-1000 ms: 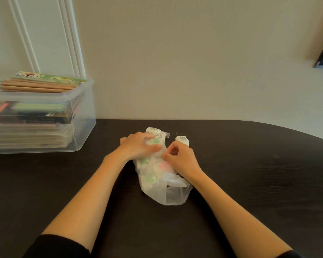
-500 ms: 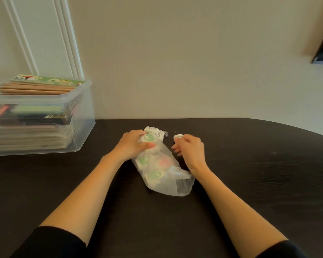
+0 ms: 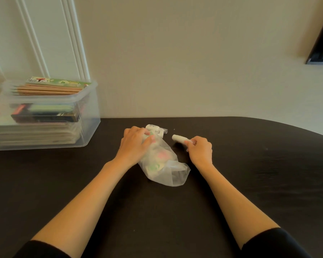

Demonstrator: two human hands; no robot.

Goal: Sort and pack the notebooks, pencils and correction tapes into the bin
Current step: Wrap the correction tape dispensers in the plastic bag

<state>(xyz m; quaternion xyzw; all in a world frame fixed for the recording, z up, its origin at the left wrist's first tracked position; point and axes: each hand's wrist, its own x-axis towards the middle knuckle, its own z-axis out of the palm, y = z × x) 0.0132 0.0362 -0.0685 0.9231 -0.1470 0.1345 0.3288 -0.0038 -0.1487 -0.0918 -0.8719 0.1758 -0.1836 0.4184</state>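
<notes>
Head cam: left hand point(image 3: 136, 144) clutched the plastic bag point(image 3: 164, 168) of tapes on the table point(image 3: 250, 174), right hand point(image 3: 200, 148) pinched a loose correction tape point(image 3: 178, 138) just beside it, so I'd hold the bag's mouth wide before feeding it in.

The table point(image 3: 231, 183) is dark wood with a fine grain, matt apart from a dull sheen on its right side. The bin point(image 3: 90, 116) is clear, faintly frosted plastic with ribbed walls. Through it the notebooks point(image 3: 35, 135) show as stacked paper edges. On top lie pencils point(image 3: 48, 90) of bare-looking wood and a printed card box point(image 3: 58, 82). The bag point(image 3: 168, 174) is thin, translucent, crinkled plastic film. The white correction tape point(image 3: 178, 138) is smooth plastic. The labelled correction tape point(image 3: 156, 129) carries a printed paper sticker and a clear cap. The sleeve point(image 3: 274, 243) is black matt cloth.
</notes>
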